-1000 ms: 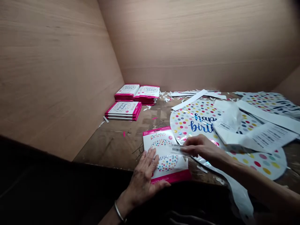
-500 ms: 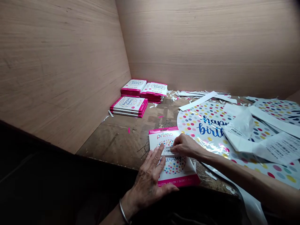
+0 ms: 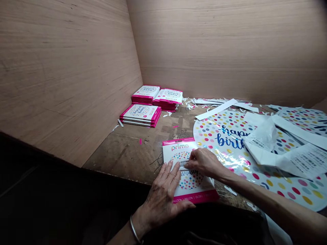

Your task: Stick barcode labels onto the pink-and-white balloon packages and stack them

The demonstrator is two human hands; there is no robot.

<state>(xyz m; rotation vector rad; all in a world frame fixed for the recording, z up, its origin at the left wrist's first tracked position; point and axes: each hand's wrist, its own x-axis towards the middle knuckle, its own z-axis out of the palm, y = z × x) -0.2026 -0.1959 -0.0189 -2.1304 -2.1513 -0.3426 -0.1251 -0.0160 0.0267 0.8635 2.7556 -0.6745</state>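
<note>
A white and pink balloon packet (image 3: 195, 196) printed "prima", with coloured dots, lies flat at the table's front edge. My left hand (image 3: 165, 185) rests open on its left side, fingers stretched and thumb along the lower border. Across the packet's middle is a small white barcode label (image 3: 182, 163). The bent fingers of my right hand (image 3: 203, 161) pinch or press the label's right end. Those fingers cover part of the label, so how firmly it sticks cannot be seen.
Several similar packets stand in stacks (image 3: 140, 114) at the back left. To the right lies a large dotted birthday balloon (image 3: 230, 153) under white paper strips and a label sheet (image 3: 304, 160). Paper scraps (image 3: 189, 103) litter the back. Wooden panels (image 3: 219, 51) enclose the left and rear.
My right hand has shifted slightly left along the label, closer to my left fingers. My left hand and the packet stay nearly in place.
</note>
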